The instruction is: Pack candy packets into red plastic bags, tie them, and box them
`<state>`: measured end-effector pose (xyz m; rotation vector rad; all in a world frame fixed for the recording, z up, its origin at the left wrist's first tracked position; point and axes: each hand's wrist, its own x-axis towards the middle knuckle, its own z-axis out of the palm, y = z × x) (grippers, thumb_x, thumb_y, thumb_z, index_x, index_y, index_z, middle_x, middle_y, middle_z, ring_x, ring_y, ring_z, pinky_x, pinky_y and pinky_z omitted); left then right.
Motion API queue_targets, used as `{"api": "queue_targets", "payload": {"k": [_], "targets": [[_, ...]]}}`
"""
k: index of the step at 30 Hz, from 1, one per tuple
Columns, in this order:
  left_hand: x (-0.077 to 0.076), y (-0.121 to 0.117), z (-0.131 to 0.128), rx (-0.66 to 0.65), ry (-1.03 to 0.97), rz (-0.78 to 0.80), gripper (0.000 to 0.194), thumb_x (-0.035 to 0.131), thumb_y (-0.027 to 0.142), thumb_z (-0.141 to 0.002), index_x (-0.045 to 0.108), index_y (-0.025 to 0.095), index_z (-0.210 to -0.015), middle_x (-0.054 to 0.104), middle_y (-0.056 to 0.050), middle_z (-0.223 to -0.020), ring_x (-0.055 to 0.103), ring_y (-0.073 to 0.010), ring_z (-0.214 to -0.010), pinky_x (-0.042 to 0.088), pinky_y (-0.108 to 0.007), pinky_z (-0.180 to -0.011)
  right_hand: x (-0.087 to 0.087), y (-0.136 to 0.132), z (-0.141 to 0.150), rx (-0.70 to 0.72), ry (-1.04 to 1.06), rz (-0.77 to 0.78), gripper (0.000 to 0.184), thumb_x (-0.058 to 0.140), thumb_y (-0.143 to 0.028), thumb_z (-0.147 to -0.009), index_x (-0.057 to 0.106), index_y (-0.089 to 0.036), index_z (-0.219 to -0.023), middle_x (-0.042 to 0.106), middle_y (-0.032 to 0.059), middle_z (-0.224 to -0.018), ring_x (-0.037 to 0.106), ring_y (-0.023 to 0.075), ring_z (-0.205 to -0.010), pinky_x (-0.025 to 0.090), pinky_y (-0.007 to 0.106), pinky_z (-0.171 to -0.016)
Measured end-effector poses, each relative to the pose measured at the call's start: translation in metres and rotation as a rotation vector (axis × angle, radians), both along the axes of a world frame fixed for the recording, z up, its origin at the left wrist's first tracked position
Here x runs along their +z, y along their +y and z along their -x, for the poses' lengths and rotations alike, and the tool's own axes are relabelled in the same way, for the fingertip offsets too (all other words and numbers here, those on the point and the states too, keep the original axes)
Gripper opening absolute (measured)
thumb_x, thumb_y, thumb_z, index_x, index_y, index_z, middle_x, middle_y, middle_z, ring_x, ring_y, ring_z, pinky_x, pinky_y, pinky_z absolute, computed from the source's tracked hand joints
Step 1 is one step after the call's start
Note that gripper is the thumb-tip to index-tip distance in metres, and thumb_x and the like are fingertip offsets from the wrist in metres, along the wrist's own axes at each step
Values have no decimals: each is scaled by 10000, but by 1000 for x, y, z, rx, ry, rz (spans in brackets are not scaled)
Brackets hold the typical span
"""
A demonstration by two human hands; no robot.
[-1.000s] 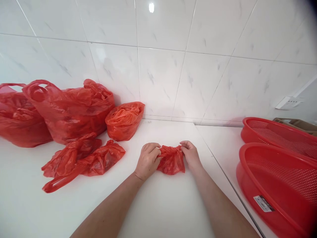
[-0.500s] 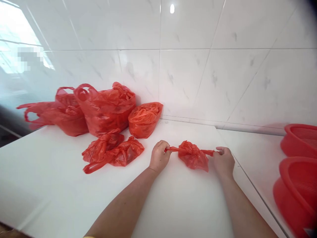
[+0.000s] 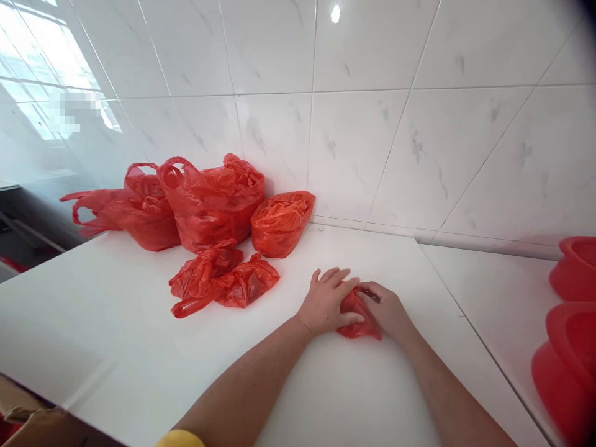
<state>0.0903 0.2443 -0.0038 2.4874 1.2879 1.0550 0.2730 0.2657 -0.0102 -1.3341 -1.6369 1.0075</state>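
A small knotted red plastic bag [image 3: 356,323] lies on the white counter [image 3: 139,347] between my hands. My left hand [image 3: 326,301] rests over its left side with fingers stretched out and spread. My right hand [image 3: 386,310] is closed against its right side, fingers curled onto the plastic. Most of the bag is hidden under the two hands.
Two crumpled red bags [image 3: 223,282] lie left of my hands. Behind them stand three fuller red bags [image 3: 212,202] [image 3: 282,222] [image 3: 135,208] against the tiled wall. Red plastic baskets [image 3: 570,347] sit at the right edge. A cardboard box corner [image 3: 28,422] shows at bottom left.
My hands were pulling the bag's two ends apart; now they have come together and press on the bunched bag. The view has turned a little to the left.
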Motion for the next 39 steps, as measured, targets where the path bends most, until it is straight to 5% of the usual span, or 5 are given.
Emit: {"api": "queue_targets", "payload": {"k": [8, 16, 25, 32, 39], "targets": [[-8, 2, 3, -25, 54, 39, 148, 609, 286, -801, 622, 217, -932, 664, -33, -825, 595, -204, -791, 426, -363, -819, 5, -1, 0, -63, 39, 18, 249, 552, -433, -777, 649, -238, -899, 682, 35, -934, 610, 204, -834, 475, 346, -740], [-1, -54, 69, 137, 38, -72, 125, 560, 297, -827, 582, 197, -899, 630, -44, -759, 564, -191, -709, 462, -333, -670, -4, 6, -2, -142, -135, 18, 247, 523, -446, -772, 649, -261, -878, 675, 20, -891, 593, 210, -785, 441, 336, -684], [39, -57, 172, 584, 121, 146, 256, 661, 433, -713, 660, 223, -858, 410, -90, -1383, 273, -382, -1323, 326, -557, -1026, -7, 9, -2, -141, -276, -5, 223, 498, -389, -765, 650, -273, -880, 663, -15, -921, 593, 174, -808, 451, 302, -693], [30, -71, 162, 496, 213, 363, 179, 643, 364, -681, 546, 216, -707, 579, -50, -881, 543, -251, -884, 467, -397, -759, -6, 7, -2, -138, -283, 14, 229, 498, -396, -765, 650, -271, -883, 661, -13, -920, 594, 171, -803, 455, 291, -676], [33, -122, 133, 452, 82, 479, 360, 532, 239, -718, 493, 262, -1075, 611, -30, -888, 570, -199, -755, 447, -323, -598, -5, 4, -2, -154, -320, 8, 279, 496, -428, -759, 656, -265, -920, 662, 2, -937, 598, 183, -797, 452, 299, -663]]}}
